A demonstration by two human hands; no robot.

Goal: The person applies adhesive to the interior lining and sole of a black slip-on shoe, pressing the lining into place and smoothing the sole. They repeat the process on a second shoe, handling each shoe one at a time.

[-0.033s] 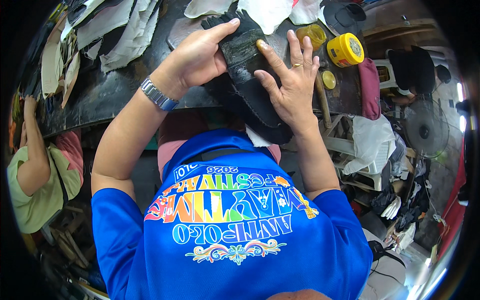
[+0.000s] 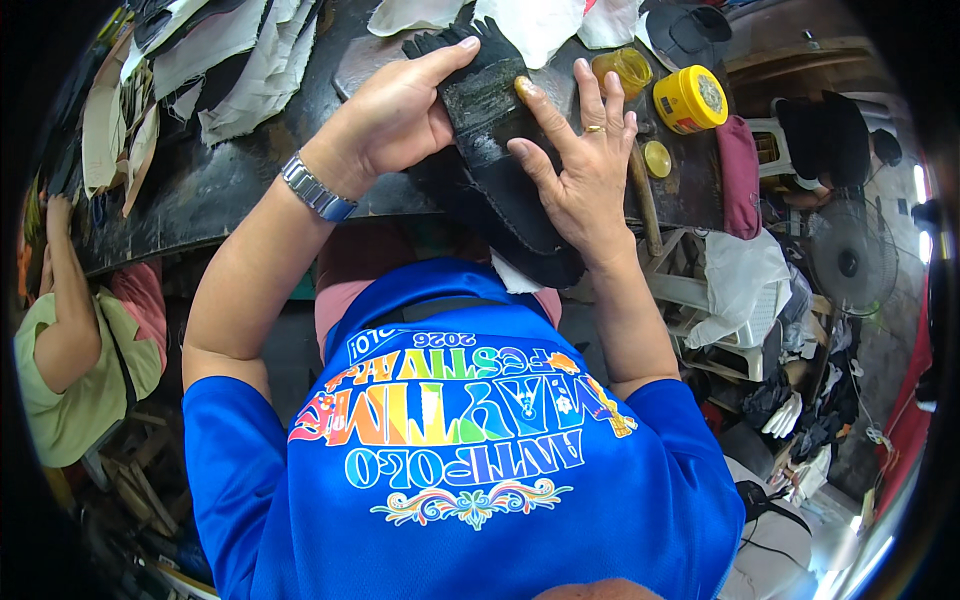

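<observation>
head view: a person in a blue shirt bends over a dark workbench (image 2: 230, 190), both bare hands on one dark piece.
piece in hand: black shoe-upper piece (image 2: 500, 130), flat and floppy, its surface dull with a faint sheen; it lies on the bench edge, its lower end hanging over toward the lap.
left hand (image 2: 400, 115): laid over the piece's left side, thumb stretched along its top edge, fingers curled under; closed on the piece.
right hand (image 2: 580, 165): fingers spread flat, pressing down on the piece's right side, not wrapped round it; a ring on one finger.
handling, as judged: light, soft, bends readily; likely tacky where it shines, so best taken by the dry edges and kept flat with the palm.
beside the right hand: yellow tin (image 2: 690, 98), amber jar (image 2: 622, 68), small yellow lid (image 2: 657, 158), wooden handle (image 2: 645, 205).
further off: pale cut pieces (image 2: 215, 60) on the left of the bench.
elsewhere: another person's arm (image 2: 65, 290) at far left; a fan (image 2: 850, 265) at right.
</observation>
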